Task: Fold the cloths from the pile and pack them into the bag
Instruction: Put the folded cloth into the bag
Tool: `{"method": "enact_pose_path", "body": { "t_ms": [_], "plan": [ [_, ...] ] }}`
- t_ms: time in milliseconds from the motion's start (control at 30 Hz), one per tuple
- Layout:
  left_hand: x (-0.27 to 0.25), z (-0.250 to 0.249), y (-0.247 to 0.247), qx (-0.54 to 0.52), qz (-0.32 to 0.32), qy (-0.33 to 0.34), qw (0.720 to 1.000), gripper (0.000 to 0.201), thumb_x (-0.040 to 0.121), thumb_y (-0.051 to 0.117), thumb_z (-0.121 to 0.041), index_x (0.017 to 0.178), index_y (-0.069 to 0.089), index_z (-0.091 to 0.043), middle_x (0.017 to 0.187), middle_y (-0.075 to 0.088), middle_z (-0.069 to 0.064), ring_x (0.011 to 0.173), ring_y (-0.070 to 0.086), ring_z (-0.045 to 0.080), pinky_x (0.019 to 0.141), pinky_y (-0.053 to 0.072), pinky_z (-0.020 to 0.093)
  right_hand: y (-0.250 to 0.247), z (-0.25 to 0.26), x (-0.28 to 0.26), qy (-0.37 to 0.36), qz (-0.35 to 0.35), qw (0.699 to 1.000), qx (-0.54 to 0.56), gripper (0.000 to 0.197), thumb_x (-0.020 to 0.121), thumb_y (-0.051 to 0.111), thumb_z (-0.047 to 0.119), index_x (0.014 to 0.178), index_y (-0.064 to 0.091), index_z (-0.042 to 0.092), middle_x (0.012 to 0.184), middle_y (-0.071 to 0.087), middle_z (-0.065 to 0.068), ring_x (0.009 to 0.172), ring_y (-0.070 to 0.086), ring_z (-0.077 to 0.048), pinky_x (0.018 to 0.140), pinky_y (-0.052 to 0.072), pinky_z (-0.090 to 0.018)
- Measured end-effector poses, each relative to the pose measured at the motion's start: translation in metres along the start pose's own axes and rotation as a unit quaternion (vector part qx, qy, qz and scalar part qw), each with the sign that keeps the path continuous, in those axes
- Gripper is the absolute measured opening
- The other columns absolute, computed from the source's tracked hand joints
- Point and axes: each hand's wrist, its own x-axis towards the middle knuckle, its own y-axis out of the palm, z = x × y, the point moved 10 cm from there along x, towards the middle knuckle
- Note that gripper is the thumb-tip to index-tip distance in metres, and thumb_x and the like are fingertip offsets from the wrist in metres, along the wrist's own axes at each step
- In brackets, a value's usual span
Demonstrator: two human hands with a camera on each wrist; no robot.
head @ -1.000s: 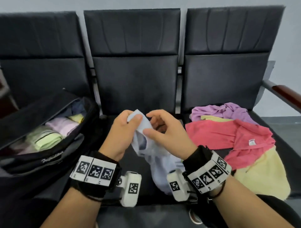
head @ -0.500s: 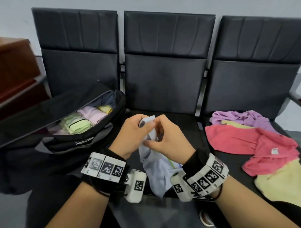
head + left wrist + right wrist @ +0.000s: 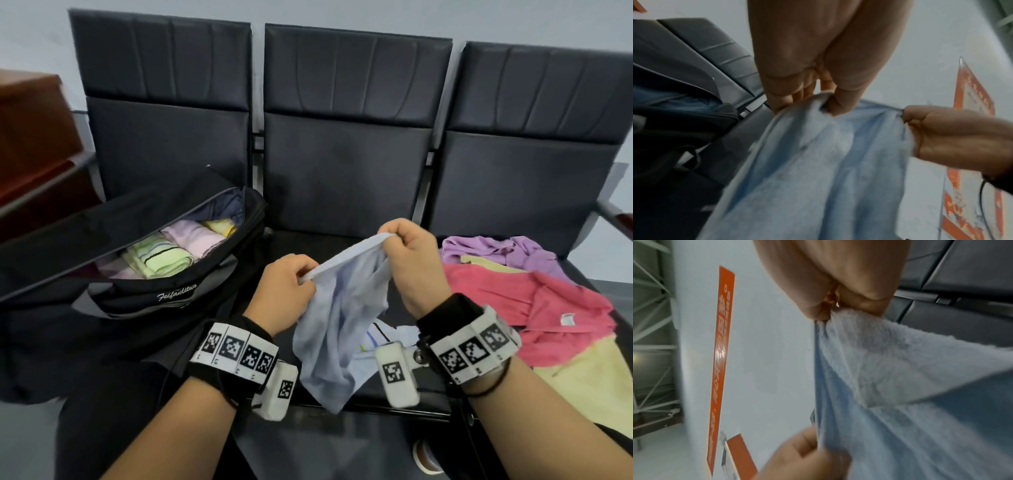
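Note:
A light blue cloth point(image 3: 342, 318) hangs over the middle seat, stretched along its top edge between both hands. My left hand point(image 3: 291, 284) pinches the lower left end of that edge; my right hand point(image 3: 407, 250) pinches the higher right end. In the left wrist view the left hand point(image 3: 818, 100) grips the blue cloth point(image 3: 818, 178), with the right hand point(image 3: 941, 133) at the far end. The right wrist view shows the right hand point(image 3: 838, 308) clamping the cloth point(image 3: 910, 386). An open black bag point(image 3: 164, 294) on the left seat holds several folded cloths point(image 3: 164, 257). The pile point(image 3: 534, 301) of purple, pink and yellow cloths lies on the right seat.
Three black padded seats point(image 3: 346, 164) stand in a row against a pale wall. A white striped cloth point(image 3: 387, 335) lies on the middle seat under the blue one. A brown wooden piece point(image 3: 30, 137) is at the far left, an armrest point(image 3: 620, 219) at the far right.
My hands have drawn apart from a close bunch, spreading the blue cloth's top edge between them; the right hand rose. The head view has swung left, showing more of the bag.

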Motion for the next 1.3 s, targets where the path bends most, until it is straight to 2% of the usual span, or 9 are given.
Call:
{"method": "enact_pose_path", "body": {
  "t_ms": [267,433,533,733,900,967,1033,1100,1300],
  "plan": [
    [-0.001,0.049,-0.021,0.086,-0.047,-0.051,0.994,0.022,0.078,0.06,0.006,0.082,0.068,-0.014,0.085,0.062,0.001,0.079,0.059,0.019,0.074,0.049,0.031,-0.075,-0.005,0.024,0.019,-0.114,0.993,0.021,0.029,0.076,0.04,-0.001,0.066,0.056,0.022,0.059,0.047,0.013,0.053,0.036,-0.005,0.05,0.031,-0.018],
    [0.004,0.068,-0.049,0.081,-0.079,-0.077,0.991,0.021,0.082,0.062,0.0,0.077,0.065,-0.02,0.075,0.067,-0.004,0.075,0.062,0.013,0.061,0.042,0.02,-0.124,-0.036,0.027,0.058,-0.216,0.971,0.084,0.037,0.079,0.038,-0.007,0.067,0.055,0.023,0.06,0.048,0.008,0.055,0.039,-0.006,0.055,0.032,-0.022],
    [0.005,0.069,-0.067,0.067,-0.111,-0.08,0.988,0.019,0.08,0.071,-0.007,0.077,0.064,-0.024,0.074,0.068,-0.007,0.075,0.061,0.011,0.062,0.043,0.025,-0.141,-0.049,0.023,0.076,-0.254,0.96,0.088,0.036,0.081,0.039,-0.005,0.067,0.056,0.023,0.057,0.05,0.013,0.055,0.039,-0.006,0.056,0.032,-0.023],
    [0.014,0.033,-0.044,0.025,-0.072,-0.026,0.997,0.014,0.081,0.076,-0.018,0.078,0.065,-0.026,0.076,0.067,-0.01,0.071,0.06,0.0,0.063,0.043,0.019,-0.058,-0.042,0.005,0.064,-0.009,0.997,-0.045,0.033,0.082,0.048,-0.005,0.076,0.07,0.019,0.075,0.069,0.009,0.072,0.061,-0.003,0.068,0.046,-0.014],
    [0.013,-0.014,0.007,-0.005,0.026,0.031,0.999,0.015,0.087,0.066,-0.013,0.079,0.069,-0.026,0.079,0.07,-0.008,0.076,0.064,0.007,0.068,0.049,0.021,0.039,-0.04,-0.038,0.036,0.229,0.967,-0.104,0.034,0.086,0.063,0.01,0.116,0.067,0.026,0.064,0.06,0.01,0.06,0.052,-0.001,0.062,0.043,-0.017],
    [0.009,-0.03,0.021,-0.012,0.055,0.056,0.997,0.016,0.087,0.066,-0.011,0.08,0.07,-0.025,0.079,0.071,-0.008,0.077,0.065,0.007,0.07,0.05,0.021,0.063,-0.04,-0.049,0.022,0.286,0.951,-0.113,0.024,0.088,0.065,0.013,0.109,0.066,0.022,0.069,0.063,0.011,0.064,0.055,-0.003,0.063,0.043,-0.02],
    [0.006,-0.036,0.027,-0.009,0.059,0.074,0.995,0.014,0.088,0.067,-0.011,0.082,0.071,-0.023,0.081,0.07,-0.007,0.078,0.064,0.005,0.07,0.048,0.017,0.065,-0.038,-0.048,0.011,0.285,0.949,-0.132,0.004,0.091,0.064,0.015,0.088,0.066,0.015,0.072,0.062,0.007,0.066,0.054,-0.006,0.064,0.042,-0.025],
    [0.004,-0.033,0.022,0.009,0.029,0.078,0.996,0.014,0.088,0.065,-0.006,0.083,0.07,-0.019,0.082,0.066,-0.005,0.075,0.059,0.005,0.068,0.043,0.012,0.052,-0.038,-0.039,0.005,0.249,0.957,-0.151,0.019,0.092,0.062,0.014,0.074,0.063,0.022,0.066,0.056,0.009,0.062,0.048,-0.003,0.062,0.039,-0.025],
    [-0.003,-0.003,0.027,0.095,0.041,0.035,0.994,0.019,0.075,0.057,0.006,0.069,0.059,-0.011,0.062,0.053,-0.004,0.059,0.048,0.008,0.056,0.036,0.017,0.019,-0.039,-0.022,0.012,0.201,0.97,-0.135,0.016,0.093,0.058,0.013,0.085,0.07,0.021,0.079,0.068,0.007,0.076,0.061,-0.01,0.072,0.048,-0.029]
  ]
}}
